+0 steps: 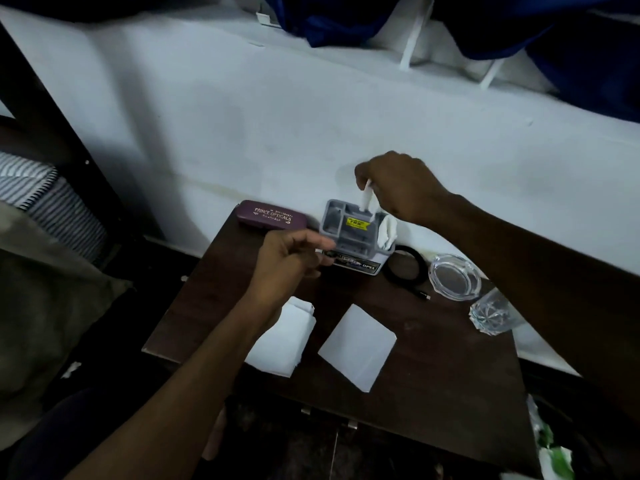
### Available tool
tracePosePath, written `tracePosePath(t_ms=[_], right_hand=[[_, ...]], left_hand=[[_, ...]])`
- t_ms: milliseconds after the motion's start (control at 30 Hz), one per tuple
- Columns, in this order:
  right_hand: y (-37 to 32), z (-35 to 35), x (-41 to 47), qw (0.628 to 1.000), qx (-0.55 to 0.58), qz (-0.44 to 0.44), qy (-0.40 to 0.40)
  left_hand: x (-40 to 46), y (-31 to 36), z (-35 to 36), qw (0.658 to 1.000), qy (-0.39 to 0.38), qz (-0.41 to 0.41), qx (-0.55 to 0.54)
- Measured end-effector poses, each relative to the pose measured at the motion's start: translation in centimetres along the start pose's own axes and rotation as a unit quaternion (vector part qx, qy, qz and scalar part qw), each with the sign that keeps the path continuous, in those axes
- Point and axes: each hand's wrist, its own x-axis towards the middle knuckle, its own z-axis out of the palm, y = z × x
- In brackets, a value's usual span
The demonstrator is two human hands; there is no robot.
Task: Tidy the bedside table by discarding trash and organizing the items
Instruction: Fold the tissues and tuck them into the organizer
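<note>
A grey desk organiser [349, 237] with a yellow sticker stands at the back of the dark wooden bedside table [433, 368]. My right hand [401, 185] hovers over it and pinches a thin white stick-like item [366, 195] that points down into a rear compartment. White crumpled paper [387, 232] fills the organiser's right slot. My left hand [291, 261] is at the organiser's front left corner, fingers curled against a small dark thing that I cannot make out. Two white papers [358, 346] [284, 341] lie flat on the table's front half.
A maroon spectacle case [272, 216] lies at the back left. A coiled black cable [407, 268], a clear glass ashtray [454, 277] and a cut glass tumbler [493, 313] sit at the right. A white wall rises behind; bedding lies to the left.
</note>
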Motion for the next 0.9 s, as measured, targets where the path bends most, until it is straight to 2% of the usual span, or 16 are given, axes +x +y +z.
tracePosePath(t_ms=[100,333,533,633,700,767,833,900], right_hand=[[-0.6,1.1,0.5,0.999,-0.029,-0.021,-0.041],[-1.0,1.2,1.6,0.997,0.062,-0.008,-0.040],[-0.5,3.4,1.0,0.993,-0.056,-0.068,-0.076],[-1.0,3.3,0.8,0.987,-0.113,-0.097,-0.065],[-1.2,3.2,0.7,0.984,-0.142,-0.104,-0.017],[-1.3,3.4,0.2,0.978,-0.175,-0.113,0.015],[-1.6,3.5,-0.2,0.970,-0.204,-0.133,0.006],[-2.3,2.9,-1.0,0.972,-0.203,-0.114,0.030]], left_hand=[[0.3,0.3,-0.6,1.000,0.000,0.001,0.008],[0.7,0.5,-1.5,1.000,0.017,-0.020,0.003],[1.0,0.2,-1.6,0.999,0.016,-0.033,0.023],[1.3,-0.2,-1.9,0.997,0.028,-0.024,0.075],[1.4,-0.7,-2.2,0.979,0.055,0.006,0.197],[1.0,-1.0,-2.5,0.936,0.059,0.015,0.348],[0.0,-1.2,-2.7,0.897,0.044,-0.013,0.439],[-1.3,-1.5,-2.6,0.862,0.023,-0.040,0.505]])
